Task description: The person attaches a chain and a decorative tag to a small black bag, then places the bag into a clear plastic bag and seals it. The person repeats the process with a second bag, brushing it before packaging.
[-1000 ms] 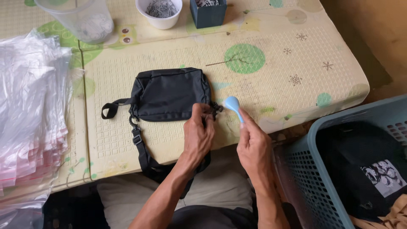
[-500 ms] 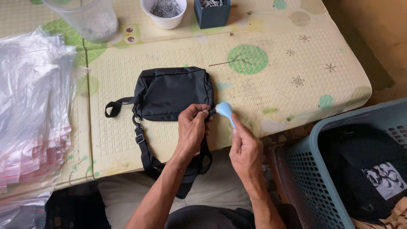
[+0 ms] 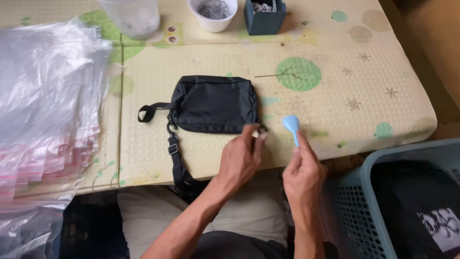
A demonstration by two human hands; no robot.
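Note:
A small black pouch bag lies flat on a pale yellow patterned table mat. Its black strap trails off the near edge toward my lap. My left hand pinches something small at the bag's lower right corner, by a metal ring. My right hand holds a small light blue spoon-shaped tool upright, just right of that corner.
A thick stack of clear plastic bags covers the left side. At the far edge stand a clear plastic cup, a white cup and a dark blue box. A blue-grey laundry basket with dark clothing sits at right.
The view has shifted a little. My left hand moved from the bag's lower edge to its right corner. My right hand still holds the blue tool beside it.

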